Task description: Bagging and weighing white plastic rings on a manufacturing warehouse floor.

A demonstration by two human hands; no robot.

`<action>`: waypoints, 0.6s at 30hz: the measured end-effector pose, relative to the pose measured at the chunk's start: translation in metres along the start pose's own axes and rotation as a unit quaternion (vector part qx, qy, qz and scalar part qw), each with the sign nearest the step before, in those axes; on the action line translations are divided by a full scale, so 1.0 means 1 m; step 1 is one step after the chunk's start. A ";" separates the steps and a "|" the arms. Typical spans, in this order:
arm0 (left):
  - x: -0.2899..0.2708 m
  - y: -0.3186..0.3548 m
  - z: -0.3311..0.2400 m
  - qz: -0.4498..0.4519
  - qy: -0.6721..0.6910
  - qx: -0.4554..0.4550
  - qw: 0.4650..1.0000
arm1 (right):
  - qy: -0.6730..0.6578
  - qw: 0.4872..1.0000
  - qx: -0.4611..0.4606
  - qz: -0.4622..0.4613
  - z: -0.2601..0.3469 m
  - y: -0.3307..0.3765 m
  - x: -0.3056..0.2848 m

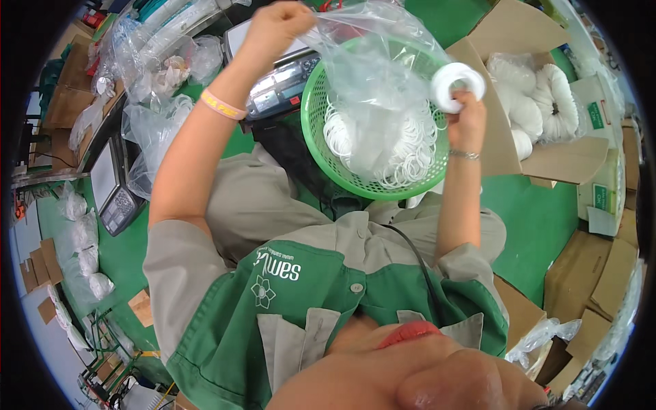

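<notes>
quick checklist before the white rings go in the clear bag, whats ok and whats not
1. Left hand pinches the top edge of the clear plastic bag, held up: ok.
2. Right hand has a grip on the stack of white plastic rings: ok.
3. Bag mouth open toward the rings: cannot tell, the film is crumpled and see-through.
4. Bag hangs over the round green plastic mesh basket, so dropped rings would likely land in it: ok.
5. More loose white rings in the basket to draw from: ok.
6. Number of rings in the stack: cannot tell.
</notes>
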State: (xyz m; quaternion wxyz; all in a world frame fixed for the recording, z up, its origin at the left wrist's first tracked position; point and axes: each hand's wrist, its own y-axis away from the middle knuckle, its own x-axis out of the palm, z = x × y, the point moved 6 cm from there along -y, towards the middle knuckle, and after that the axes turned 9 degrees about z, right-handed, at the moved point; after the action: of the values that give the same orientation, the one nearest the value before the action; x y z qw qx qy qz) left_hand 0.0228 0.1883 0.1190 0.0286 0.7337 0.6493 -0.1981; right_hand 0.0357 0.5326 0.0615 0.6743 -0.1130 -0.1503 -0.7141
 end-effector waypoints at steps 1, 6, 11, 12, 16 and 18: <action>-0.016 0.002 0.004 -0.044 -0.060 0.024 0.997 | -0.008 1.000 -0.018 -0.020 0.003 -0.009 -0.011; 0.035 0.017 -0.106 -0.023 -0.105 0.075 0.991 | 0.043 0.958 -0.281 0.029 0.096 0.011 0.020; 0.058 0.023 -0.114 0.119 -0.275 0.068 0.952 | -0.149 0.913 0.065 0.373 0.007 0.008 0.104; 0.055 0.026 -0.111 0.103 -0.244 -0.048 0.963 | -0.047 0.926 0.120 0.356 -0.003 0.025 0.128; 0.049 0.024 -0.109 0.030 -0.112 -0.109 0.987 | 0.531 0.744 0.028 0.404 -0.044 -0.019 0.099; 0.051 0.018 -0.095 0.068 -0.174 0.041 0.982 | 0.731 0.559 -0.007 0.391 -0.051 -0.030 0.099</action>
State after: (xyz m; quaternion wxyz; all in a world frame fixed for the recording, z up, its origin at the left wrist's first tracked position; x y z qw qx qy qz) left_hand 0.0683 0.2615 0.1860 0.1245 0.7314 0.5741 -0.3464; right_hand 0.0019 0.4235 0.0484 0.7651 0.3958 0.4581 -0.2192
